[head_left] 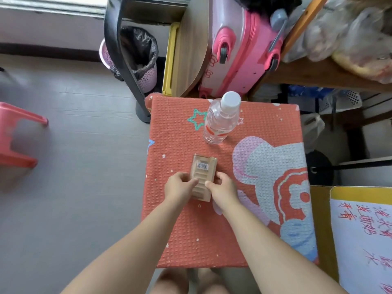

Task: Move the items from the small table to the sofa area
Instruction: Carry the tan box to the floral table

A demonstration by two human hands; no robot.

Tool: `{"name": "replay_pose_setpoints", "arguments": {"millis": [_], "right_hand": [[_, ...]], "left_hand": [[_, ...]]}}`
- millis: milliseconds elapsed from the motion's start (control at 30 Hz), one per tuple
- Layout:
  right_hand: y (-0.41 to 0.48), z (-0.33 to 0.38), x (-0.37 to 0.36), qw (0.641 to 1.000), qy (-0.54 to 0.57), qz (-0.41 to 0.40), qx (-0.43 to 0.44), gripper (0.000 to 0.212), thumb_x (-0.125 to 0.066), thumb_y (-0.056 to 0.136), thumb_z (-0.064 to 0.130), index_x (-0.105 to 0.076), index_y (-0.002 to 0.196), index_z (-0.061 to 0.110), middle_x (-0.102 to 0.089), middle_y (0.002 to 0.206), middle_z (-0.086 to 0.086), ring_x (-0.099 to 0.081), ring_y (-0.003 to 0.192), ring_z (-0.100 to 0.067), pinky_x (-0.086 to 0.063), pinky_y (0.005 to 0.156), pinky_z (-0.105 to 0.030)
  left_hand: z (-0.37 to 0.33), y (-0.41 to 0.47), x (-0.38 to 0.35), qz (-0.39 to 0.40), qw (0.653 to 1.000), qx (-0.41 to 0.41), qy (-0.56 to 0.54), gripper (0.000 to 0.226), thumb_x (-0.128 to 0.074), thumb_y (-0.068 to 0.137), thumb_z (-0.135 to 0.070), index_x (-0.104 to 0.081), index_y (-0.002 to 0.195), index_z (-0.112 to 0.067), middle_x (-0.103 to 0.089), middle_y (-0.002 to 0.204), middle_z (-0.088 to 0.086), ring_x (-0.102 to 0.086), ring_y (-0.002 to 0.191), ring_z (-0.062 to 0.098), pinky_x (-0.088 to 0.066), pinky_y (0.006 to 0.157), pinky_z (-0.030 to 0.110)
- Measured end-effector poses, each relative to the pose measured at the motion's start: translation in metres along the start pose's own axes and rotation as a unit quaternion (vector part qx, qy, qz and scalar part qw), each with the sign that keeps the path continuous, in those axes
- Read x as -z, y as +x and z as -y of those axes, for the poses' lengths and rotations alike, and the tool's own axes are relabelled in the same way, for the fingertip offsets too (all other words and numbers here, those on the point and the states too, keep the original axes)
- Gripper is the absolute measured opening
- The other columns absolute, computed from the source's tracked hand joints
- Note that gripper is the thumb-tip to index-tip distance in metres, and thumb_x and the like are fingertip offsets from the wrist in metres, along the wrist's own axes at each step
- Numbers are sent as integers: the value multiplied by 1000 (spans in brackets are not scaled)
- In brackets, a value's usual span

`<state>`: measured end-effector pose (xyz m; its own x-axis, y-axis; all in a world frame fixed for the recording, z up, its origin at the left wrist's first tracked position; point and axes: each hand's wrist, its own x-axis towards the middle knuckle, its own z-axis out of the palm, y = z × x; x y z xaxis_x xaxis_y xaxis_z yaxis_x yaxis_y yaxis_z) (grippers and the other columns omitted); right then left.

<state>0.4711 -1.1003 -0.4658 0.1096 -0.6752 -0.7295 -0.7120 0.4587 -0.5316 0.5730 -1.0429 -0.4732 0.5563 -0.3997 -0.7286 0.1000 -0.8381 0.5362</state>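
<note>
A small beige box (203,168) with a barcode lies on the small table, which is covered by an orange cloth (182,225) with a cartoon print. My left hand (180,184) grips the box's left side and my right hand (220,186) grips its right side, thumbs on top. A clear water bottle (220,122) with a white cap stands upright farther back on the same cloth, apart from both hands.
A pink suitcase (239,49) and a wooden board (191,60) stand behind the table. A pink bin with a black bag (140,54) sits at back left, a red stool (14,136) at far left. A sheet with red writing (364,240) lies at right.
</note>
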Motion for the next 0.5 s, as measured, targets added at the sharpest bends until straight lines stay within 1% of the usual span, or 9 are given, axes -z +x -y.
{"name": "replay_pose_setpoints", "arguments": {"millis": [67,167,233,333,400,433,500], "right_hand": [[-3,3,-2,1000,-4,4,8,50,-62,82,14,-52,131,13,-60,127,-9,-56,115,-24,-43,101,-40],[-11,11,1,1000,-12,6,20,51,-62,82,13,-50,132,12,-59,129,-9,-55,116,-24,-44,101,-38],[-23,20,7,999,-15,11,34,51,-62,82,12,-51,131,12,-61,126,-8,-57,113,-23,-45,98,-35],[-49,40,19,998,-21,19,62,51,-62,82,14,-50,132,13,-59,127,-8,-56,113,-24,-45,98,-37],[-67,54,26,996,-22,26,82,51,-62,82,14,-50,132,14,-59,127,-6,-56,114,-23,-45,99,-39],[-80,63,31,995,-23,31,97,50,-62,82,14,-51,131,14,-60,123,-5,-56,111,-22,-46,98,-38],[-100,81,37,991,-20,46,124,46,-62,82,11,-54,127,13,-63,108,1,-59,105,-21,-48,94,-38]], "left_hand": [[1,-3,2,-6,1000,3,-8,30,-70,78,-26,-68,105,-13,-71,103,4,-65,98,21,-49,91,35],[1,-11,6,-16,999,7,-39,27,-70,78,-23,-67,103,-12,-70,102,4,-65,96,20,-50,91,34],[-4,-25,14,-27,998,4,-58,27,-70,79,-22,-67,103,-12,-69,101,2,-63,93,18,-49,90,33],[-19,-51,31,-45,995,-5,-85,28,-71,78,-23,-67,103,-12,-68,98,0,-63,93,18,-50,90,35],[-29,-68,44,-54,993,-11,-108,31,-71,77,-22,-67,105,-10,-70,101,3,-65,95,21,-50,91,39],[-33,-80,53,-62,990,-12,-123,32,-71,77,-22,-67,106,-10,-70,102,5,-65,96,22,-51,91,40],[-41,-99,69,-78,986,-14,-144,34,-72,76,-24,-67,107,-11,-71,103,5,-65,97,23,-50,92,41]]}}
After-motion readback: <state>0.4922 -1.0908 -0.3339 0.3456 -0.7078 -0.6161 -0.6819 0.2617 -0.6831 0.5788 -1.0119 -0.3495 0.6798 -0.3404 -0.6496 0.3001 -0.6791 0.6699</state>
